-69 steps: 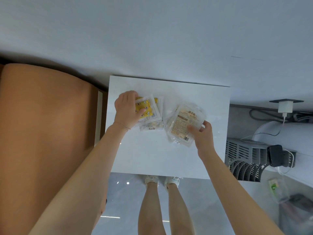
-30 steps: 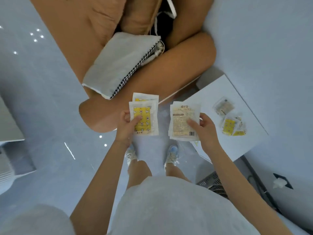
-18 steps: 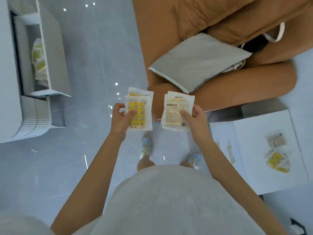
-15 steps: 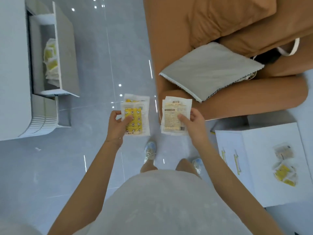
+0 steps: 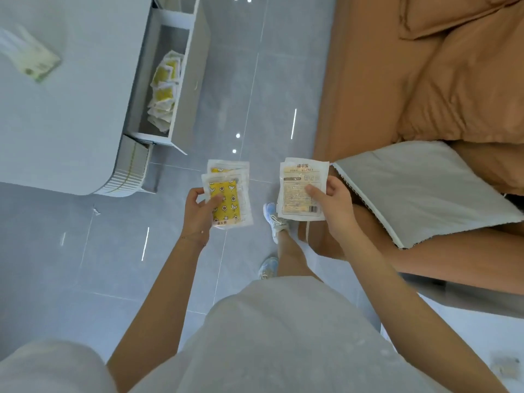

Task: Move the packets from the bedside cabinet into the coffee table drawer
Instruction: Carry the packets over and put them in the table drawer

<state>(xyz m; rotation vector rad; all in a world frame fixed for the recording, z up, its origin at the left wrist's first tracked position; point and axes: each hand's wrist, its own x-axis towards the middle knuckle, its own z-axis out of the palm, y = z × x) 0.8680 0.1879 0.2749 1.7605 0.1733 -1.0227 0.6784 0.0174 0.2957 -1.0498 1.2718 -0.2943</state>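
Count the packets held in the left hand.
2: the front packet, pinched by the left hand, and the rear packet peeking out above it. Others may be hidden between them.

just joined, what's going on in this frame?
A person stands between the sofa and the coffee table, carrying packets in both hands. The left hand grips the yellow patterned packets; the right hand pinches the beige packets. The coffee table drawer is pulled open and a pile of packets lies inside. The held packets are not yet in the drawer.
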